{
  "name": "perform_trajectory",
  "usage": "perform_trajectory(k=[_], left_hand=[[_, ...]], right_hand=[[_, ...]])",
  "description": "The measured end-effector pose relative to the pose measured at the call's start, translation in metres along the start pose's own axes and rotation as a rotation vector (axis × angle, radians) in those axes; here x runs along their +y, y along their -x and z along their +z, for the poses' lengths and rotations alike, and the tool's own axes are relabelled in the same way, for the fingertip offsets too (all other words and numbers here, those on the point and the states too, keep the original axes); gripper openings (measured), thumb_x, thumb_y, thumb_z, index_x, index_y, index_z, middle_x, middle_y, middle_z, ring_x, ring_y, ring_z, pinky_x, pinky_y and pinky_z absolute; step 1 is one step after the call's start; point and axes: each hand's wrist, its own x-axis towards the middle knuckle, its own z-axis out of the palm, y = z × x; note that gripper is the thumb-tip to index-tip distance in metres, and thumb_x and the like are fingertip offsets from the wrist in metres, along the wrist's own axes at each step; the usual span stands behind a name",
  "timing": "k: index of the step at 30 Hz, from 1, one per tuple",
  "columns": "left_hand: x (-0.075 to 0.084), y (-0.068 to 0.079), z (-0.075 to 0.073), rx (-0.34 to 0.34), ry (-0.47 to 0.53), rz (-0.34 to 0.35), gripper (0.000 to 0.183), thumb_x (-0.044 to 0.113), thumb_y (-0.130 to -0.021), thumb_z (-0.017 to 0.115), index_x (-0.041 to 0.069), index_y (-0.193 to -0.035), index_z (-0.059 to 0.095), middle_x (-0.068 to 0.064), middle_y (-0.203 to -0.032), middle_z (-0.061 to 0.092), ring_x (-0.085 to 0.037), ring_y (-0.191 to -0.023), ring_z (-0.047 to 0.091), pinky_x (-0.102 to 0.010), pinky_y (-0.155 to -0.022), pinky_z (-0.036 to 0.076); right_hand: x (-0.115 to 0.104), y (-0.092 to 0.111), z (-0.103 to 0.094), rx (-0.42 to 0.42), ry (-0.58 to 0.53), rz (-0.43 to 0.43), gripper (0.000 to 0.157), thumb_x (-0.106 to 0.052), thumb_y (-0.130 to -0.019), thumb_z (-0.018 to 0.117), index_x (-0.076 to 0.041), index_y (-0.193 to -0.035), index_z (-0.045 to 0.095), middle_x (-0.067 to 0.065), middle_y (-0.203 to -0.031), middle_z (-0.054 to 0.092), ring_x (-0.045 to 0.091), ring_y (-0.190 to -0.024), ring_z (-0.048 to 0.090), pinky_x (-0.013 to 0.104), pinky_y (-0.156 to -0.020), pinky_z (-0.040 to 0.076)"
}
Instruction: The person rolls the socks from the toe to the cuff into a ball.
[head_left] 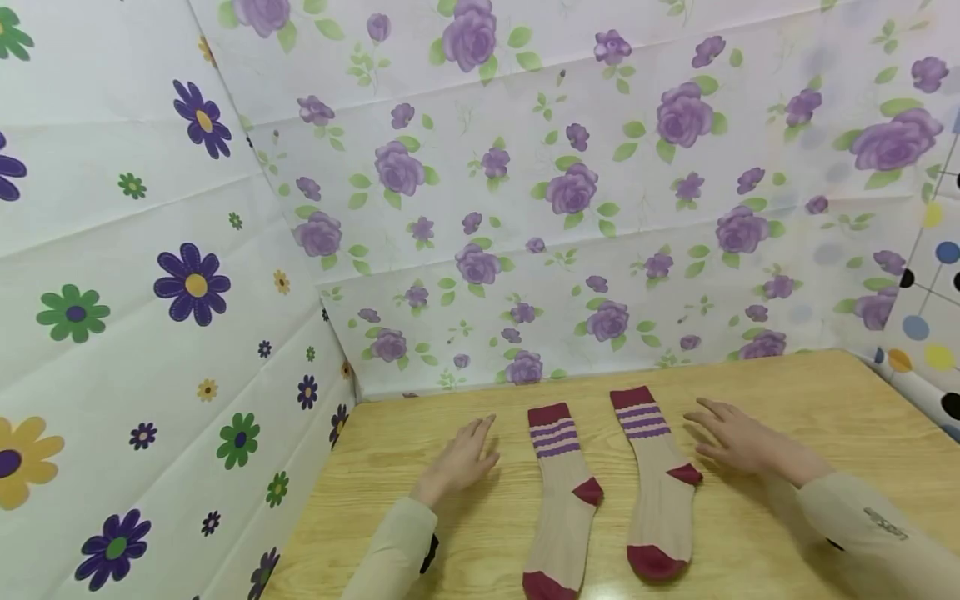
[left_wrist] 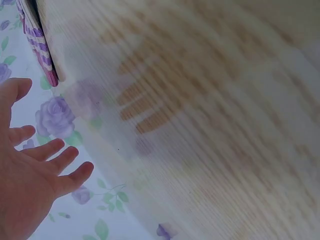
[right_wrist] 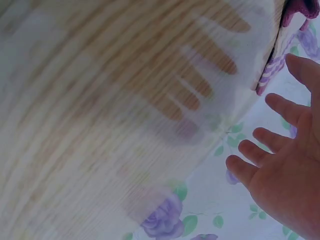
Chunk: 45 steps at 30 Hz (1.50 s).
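Observation:
Two beige socks lie flat side by side on the wooden table (head_left: 810, 392), cuffs toward the back wall. The left sock (head_left: 561, 487) and the right sock (head_left: 660, 492) both have dark red cuffs, heels and toes, with purple stripes below the cuff. My left hand (head_left: 457, 461) hovers to the left of the left sock, fingers spread and holding nothing. To the right of the right sock is my right hand (head_left: 738, 437), also spread and bare. In the wrist views, the left hand (left_wrist: 35, 165) and right hand (right_wrist: 285, 155) show reflections on the glossy tabletop.
A white cloth with purple roses (head_left: 573, 187) hangs behind the table. Another cloth with daisies (head_left: 191, 283) covers the left side, and a dotted cloth (head_left: 918, 325) stands at the right edge. The table's left edge runs close by the left forearm.

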Motion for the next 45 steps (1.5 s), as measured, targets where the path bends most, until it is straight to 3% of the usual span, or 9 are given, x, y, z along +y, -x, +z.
perform_trajectory(k=[4, 12, 16, 22, 32, 45], left_hand=[[0.000, -0.002, -0.001, 0.000, 0.040, 0.017, 0.063, 0.029, -0.100, 0.051, 0.008, -0.153, 0.023, -0.023, -0.153, 0.031, -0.040, -0.140, 0.033, -0.055, -0.111, 0.032], [0.010, -0.008, 0.003, -0.008, 0.187, 0.014, 0.055, 0.023, -0.100, 0.051, 0.004, -0.149, 0.032, -0.020, -0.151, 0.036, -0.038, -0.139, 0.034, -0.053, -0.112, 0.032], [0.016, -0.012, 0.004, -0.001, 0.204, 0.031, 0.053, 0.022, -0.101, 0.051, 0.004, -0.148, 0.035, -0.019, -0.149, 0.040, -0.036, -0.138, 0.038, -0.051, -0.111, 0.034], [0.022, -0.016, 0.008, -0.014, 0.213, 0.049, 0.051, 0.024, -0.101, 0.050, 0.005, -0.147, 0.037, -0.016, -0.149, 0.042, -0.034, -0.138, 0.038, -0.051, -0.112, 0.034], [0.035, -0.021, 0.007, -0.015, 0.273, 0.097, 0.047, 0.022, -0.102, 0.048, 0.006, -0.145, 0.041, -0.013, -0.148, 0.044, -0.032, -0.138, 0.039, -0.050, -0.112, 0.033], [0.051, -0.029, 0.012, 0.001, 0.334, 0.132, 0.042, 0.022, -0.101, 0.050, 0.005, -0.140, 0.048, -0.012, -0.139, 0.054, -0.033, -0.126, 0.051, -0.050, -0.100, 0.045]], right_hand=[[-0.003, -0.003, -0.004, -0.042, -0.030, 0.029, 0.048, -0.025, -0.092, 0.065, 0.000, -0.131, 0.054, 0.037, -0.138, 0.042, 0.056, -0.123, 0.041, 0.067, -0.096, 0.037], [-0.010, -0.015, -0.003, -0.009, -0.089, 0.012, 0.032, -0.016, -0.095, 0.060, 0.003, -0.121, 0.060, 0.024, -0.120, 0.062, 0.044, -0.111, 0.058, 0.057, -0.093, 0.046], [-0.010, -0.017, -0.002, 0.005, -0.119, 0.011, 0.027, -0.013, -0.095, 0.059, 0.004, -0.116, 0.063, 0.021, -0.114, 0.066, 0.041, -0.107, 0.061, 0.056, -0.091, 0.048], [-0.011, -0.019, 0.002, -0.010, -0.159, 0.009, 0.026, -0.011, -0.094, 0.059, 0.005, -0.114, 0.064, 0.020, -0.112, 0.067, 0.041, -0.106, 0.061, 0.056, -0.090, 0.048], [-0.014, -0.025, 0.001, -0.063, -0.297, 0.092, 0.029, -0.013, -0.097, 0.055, 0.003, -0.120, 0.061, 0.025, -0.120, 0.063, 0.046, -0.108, 0.060, 0.057, -0.088, 0.049], [-0.017, -0.032, 0.004, -0.049, -0.367, 0.147, 0.026, -0.016, -0.097, 0.056, -0.002, -0.118, 0.064, 0.018, -0.115, 0.066, 0.030, -0.099, 0.064, 0.044, -0.081, 0.054]])
